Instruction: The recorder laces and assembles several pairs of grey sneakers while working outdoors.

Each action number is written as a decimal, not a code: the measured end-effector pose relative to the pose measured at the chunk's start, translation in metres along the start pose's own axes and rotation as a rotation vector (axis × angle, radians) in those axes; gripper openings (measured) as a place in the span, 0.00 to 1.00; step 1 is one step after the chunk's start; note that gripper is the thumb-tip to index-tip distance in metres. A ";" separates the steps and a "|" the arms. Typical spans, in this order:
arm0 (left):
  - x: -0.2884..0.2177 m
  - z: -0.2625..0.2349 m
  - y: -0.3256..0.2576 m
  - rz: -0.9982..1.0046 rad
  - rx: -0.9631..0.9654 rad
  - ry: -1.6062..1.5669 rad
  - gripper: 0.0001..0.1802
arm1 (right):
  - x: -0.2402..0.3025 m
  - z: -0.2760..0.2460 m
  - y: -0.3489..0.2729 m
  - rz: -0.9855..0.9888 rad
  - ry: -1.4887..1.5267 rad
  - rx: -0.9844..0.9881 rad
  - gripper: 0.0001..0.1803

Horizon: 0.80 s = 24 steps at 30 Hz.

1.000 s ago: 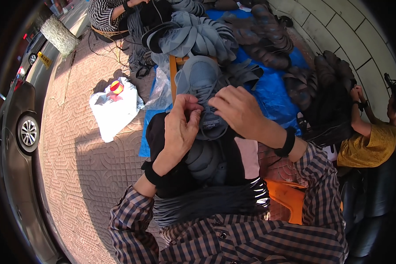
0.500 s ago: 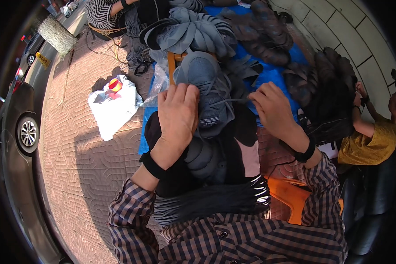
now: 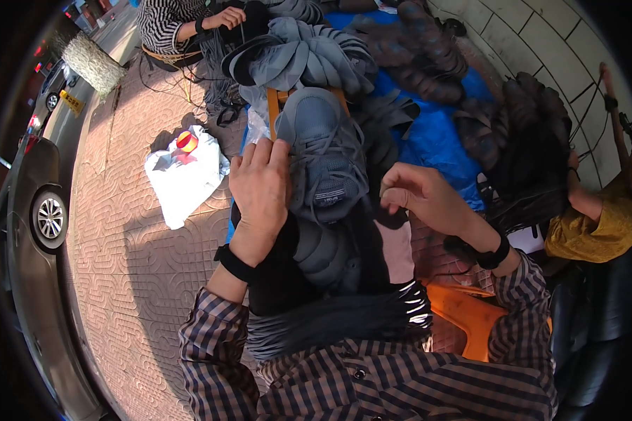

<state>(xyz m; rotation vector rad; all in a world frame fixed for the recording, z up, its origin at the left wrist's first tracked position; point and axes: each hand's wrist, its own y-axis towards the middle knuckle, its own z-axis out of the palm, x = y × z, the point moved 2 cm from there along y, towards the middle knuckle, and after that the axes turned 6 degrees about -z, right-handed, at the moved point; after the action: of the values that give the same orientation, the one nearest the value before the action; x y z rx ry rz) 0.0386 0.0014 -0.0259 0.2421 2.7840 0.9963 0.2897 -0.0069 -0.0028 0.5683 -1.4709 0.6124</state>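
A person in a checked shirt is sitting outdoors on patterned brick paving, working on a grey lace-up shoe (image 3: 323, 158) resting toe-away on the lap, on top of a stack of grey shoe uppers (image 3: 326, 252) between the knees. The left hand (image 3: 260, 186) is lying flat along the shoe's left side, fingers together & extended, palm pressing the upper; it's steadying, not wrapped round anything. The right hand (image 3: 418, 196) is hovering just right of the shoe, near the heel, fingers curled with thumb & forefinger pinched; whether a lace or thread is in the pinch can't be told at this size. Black wristbands are showing on both wrists.

Beyond the shoe, a heap of grey soles & uppers (image 3: 309, 52) is piling up on a blue tarp (image 3: 435, 140), w/ darker shoe parts (image 3: 421, 49) stacked toward the tiled wall (image 3: 534, 42). An orange stool (image 3: 467, 312) is sitting by the person's right leg. On the paving to the left, a white plastic bag (image 3: 182, 179) is lying w/ a red-and-yellow round item (image 3: 186, 142) on it. A co-worker in a striped top (image 3: 165, 24) is sitting at top left, hands at dark material; another in a yellow top (image 3: 586, 228) is at right. A grey car (image 3: 28, 231) is parked along the left edge.
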 end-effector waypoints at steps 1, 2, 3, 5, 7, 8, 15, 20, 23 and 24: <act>0.001 -0.001 0.001 -0.032 -0.032 -0.058 0.07 | 0.008 0.000 -0.002 -0.102 -0.436 -0.115 0.09; 0.000 -0.005 0.000 -0.028 -0.041 -0.055 0.07 | 0.016 0.002 -0.003 -0.205 -0.871 -0.231 0.11; -0.003 -0.007 0.000 -0.057 0.006 -0.087 0.06 | 0.016 0.004 0.000 -0.215 -0.879 -0.245 0.11; -0.006 -0.009 -0.002 -0.076 0.035 -0.122 0.06 | 0.015 0.016 0.013 -0.633 -1.188 -0.376 0.12; -0.003 -0.014 -0.009 -0.229 0.111 -0.393 0.07 | 0.005 0.023 0.027 -0.651 -1.271 -0.326 0.10; -0.002 -0.018 -0.011 -0.216 0.099 -0.379 0.07 | -0.002 0.024 0.035 -0.646 -1.359 -0.271 0.09; -0.004 -0.023 -0.018 -0.145 0.123 -0.280 0.05 | 0.017 -0.004 0.021 -0.712 -1.490 -0.372 0.05; -0.002 0.001 -0.017 -0.617 0.076 -1.248 0.14 | 0.035 -0.054 -0.033 -0.560 -1.587 -0.493 0.05; -0.010 0.005 -0.015 -0.642 0.234 -1.290 0.17 | 0.058 -0.069 -0.067 -0.495 -1.620 -0.585 0.03; -0.012 0.009 -0.016 -0.606 0.300 -1.251 0.18 | 0.061 -0.069 -0.075 -0.464 -1.617 -0.619 0.03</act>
<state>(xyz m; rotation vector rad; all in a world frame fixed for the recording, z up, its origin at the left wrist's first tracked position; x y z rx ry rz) 0.0508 -0.0079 -0.0417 0.0127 1.6293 0.1203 0.3920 -0.0118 0.0581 0.9005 -2.6827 -0.9506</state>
